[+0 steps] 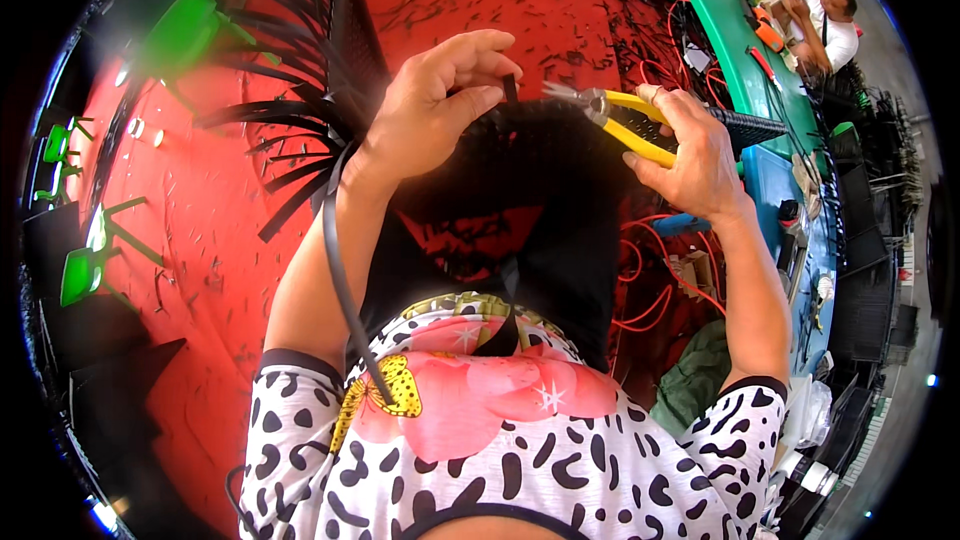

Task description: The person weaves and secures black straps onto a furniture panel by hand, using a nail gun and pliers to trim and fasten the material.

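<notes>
the left hand (430, 105) is pinched shut, thumb and forefinger clamped on a short black plastic strip end (510, 89) that sticks up just above the fingertips, near the middle of the view a little toward 12 o'clock. the right hand (695, 155) is wrapped tight round the yellow-handled side cutters (625, 125), whose silver tips sit just at 3 o'clock of the strip end, close but, as far as i can see, not touching it. whether the cutter tips are open or closed i cannot tell.

the strip end is thin, flat and dark, standing upright. under both hands is a dark round black mass (530, 190) resting in the lap; its make is hard to read. a long black flat strap (345, 280) runs from the left wrist down toward 6 o'clock across the spotted flower-print shirt (500, 440).

at 11 o'clock a black woven plastic panel with long loose strips fanning out (330, 70) stands on the red floor (200, 200), which is scattered with small black offcuts. green plastic chairs (185, 35) stand at 10 o'clock. at 3 o'clock red wires (650, 280) loop near a long green and blue table (730, 40), and stacks of black woven baskets (865, 230) sit beyond it; what they hold i cannot make out. another person in a white shirt (825, 20) sits at 1 o'clock.
</notes>
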Motion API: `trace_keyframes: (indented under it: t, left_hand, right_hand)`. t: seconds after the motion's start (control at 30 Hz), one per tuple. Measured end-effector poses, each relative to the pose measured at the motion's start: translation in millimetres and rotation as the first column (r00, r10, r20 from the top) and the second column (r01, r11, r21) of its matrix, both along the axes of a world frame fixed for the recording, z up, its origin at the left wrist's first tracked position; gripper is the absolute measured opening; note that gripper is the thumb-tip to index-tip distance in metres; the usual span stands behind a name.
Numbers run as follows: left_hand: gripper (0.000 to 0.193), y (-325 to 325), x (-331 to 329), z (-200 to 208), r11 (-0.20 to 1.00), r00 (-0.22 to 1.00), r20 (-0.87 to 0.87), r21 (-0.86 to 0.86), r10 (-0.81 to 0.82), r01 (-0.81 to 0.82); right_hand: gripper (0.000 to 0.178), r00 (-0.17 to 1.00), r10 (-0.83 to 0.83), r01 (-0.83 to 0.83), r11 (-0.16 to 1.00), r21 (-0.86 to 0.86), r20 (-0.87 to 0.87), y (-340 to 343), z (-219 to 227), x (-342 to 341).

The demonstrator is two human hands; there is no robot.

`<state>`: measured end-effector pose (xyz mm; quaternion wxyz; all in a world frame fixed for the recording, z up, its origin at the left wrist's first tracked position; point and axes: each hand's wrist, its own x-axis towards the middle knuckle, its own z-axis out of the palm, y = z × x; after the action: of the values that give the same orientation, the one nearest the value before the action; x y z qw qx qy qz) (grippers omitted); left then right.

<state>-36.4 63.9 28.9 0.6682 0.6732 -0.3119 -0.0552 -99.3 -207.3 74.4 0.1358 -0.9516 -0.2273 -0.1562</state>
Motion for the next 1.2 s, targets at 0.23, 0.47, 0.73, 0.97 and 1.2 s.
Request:
trace_keyframes:
  t: [0.23,0.47,0.73,0.97,1.2]
  left_hand:
    - [0.044,1.1,0.9,3.0,1.0,1.0,0.021,0.021,-0.023,0.022]
    - [0.045,1.9,-0.6,1.4,0.999,0.998,0.059,0.026,-0.034,0.033]
    - [0.045,0.3,-3.2,3.7,0.999,0.999,0.019,-0.003,-0.04,0.04]
    - [0.041,-0.2,-2.2,4.7,1.0,0.999,0.027,-0.023,-0.018,0.019]
    - [0.035,-5.3,-0.3,-1.2,0.991,0.999,-0.033,-0.128,0.039,-0.043]
  right_hand:
    - [0.052,0.995,0.096,-0.098,0.99,-0.103,-0.025,2.6,6.6,14.3]
    - [0.05,0.99,0.139,-0.139,0.951,-0.276,-0.021,8.4,15.2,28.4]
    - [0.046,0.966,0.246,-0.191,0.882,-0.43,0.074,9.2,10.2,45.0]
    - [0.031,0.965,0.249,-0.195,0.89,-0.411,0.082,5.0,0.4,43.8]
    - [0.049,0.958,-0.288,0.288,0.955,0.068,-0.01,-46.9,-28.1,-10.7]
